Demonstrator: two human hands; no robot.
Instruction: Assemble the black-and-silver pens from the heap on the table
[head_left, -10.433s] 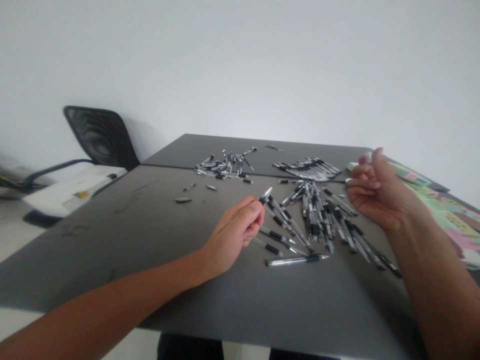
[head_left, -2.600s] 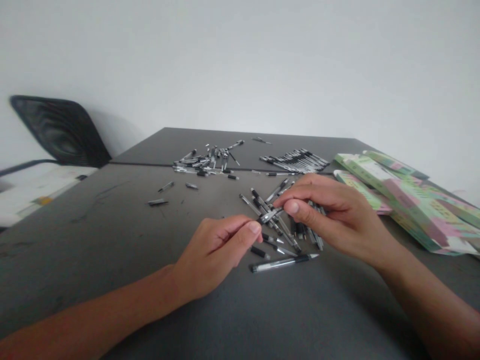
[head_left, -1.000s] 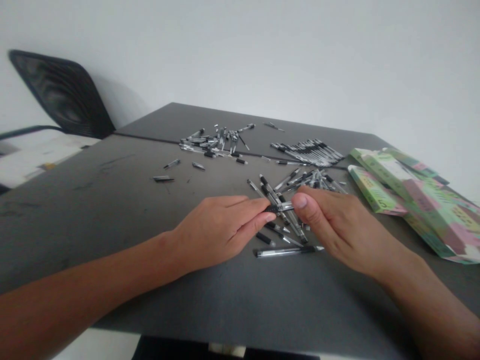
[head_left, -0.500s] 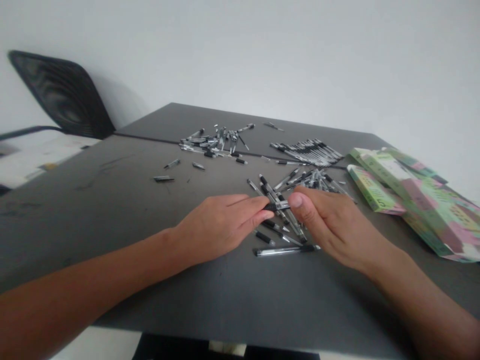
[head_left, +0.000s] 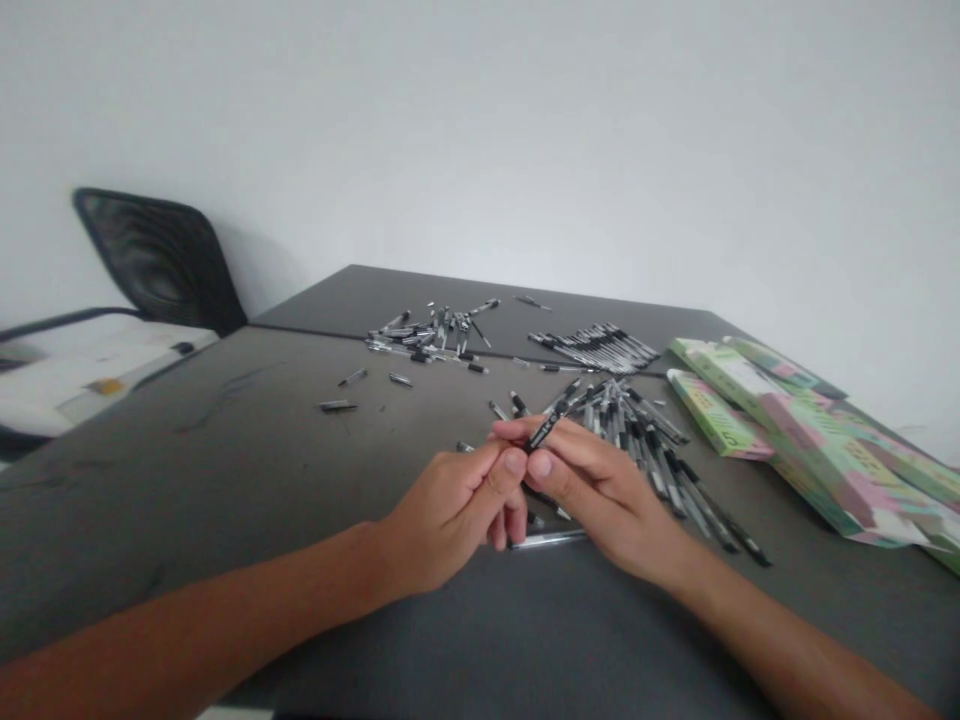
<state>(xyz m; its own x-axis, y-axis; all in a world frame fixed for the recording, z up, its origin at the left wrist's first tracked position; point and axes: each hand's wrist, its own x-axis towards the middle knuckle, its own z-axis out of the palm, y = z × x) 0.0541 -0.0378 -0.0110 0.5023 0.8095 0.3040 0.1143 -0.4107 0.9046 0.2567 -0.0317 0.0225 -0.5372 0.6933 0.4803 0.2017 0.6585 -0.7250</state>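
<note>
My left hand point(head_left: 459, 512) and my right hand point(head_left: 604, 492) meet over the near middle of the table, fingers touching. Both are closed on one pen point(head_left: 541, 432), whose black part points up and to the right between them. The rest of this pen is hidden by my fingers. Just behind and below my hands lie loose pens with black grips, partly covered. One clear pen point(head_left: 551, 540) rests on the tabletop under my right hand. A heap of pens point(head_left: 652, 450) spreads out to the right of my hands.
A tidy row of pens point(head_left: 600, 348) lies farther back. To its left is a pile of small pen parts point(head_left: 442, 335), with a few loose pieces nearer me. Green and pink boxes point(head_left: 795, 430) lie at the right. A black mesh chair point(head_left: 161, 255) stands at the left.
My hands have drawn together, the right one shifting left until the fingers touch. The pen, earlier level between them, now tilts upward and is more covered. The camera view has tilted up.
</note>
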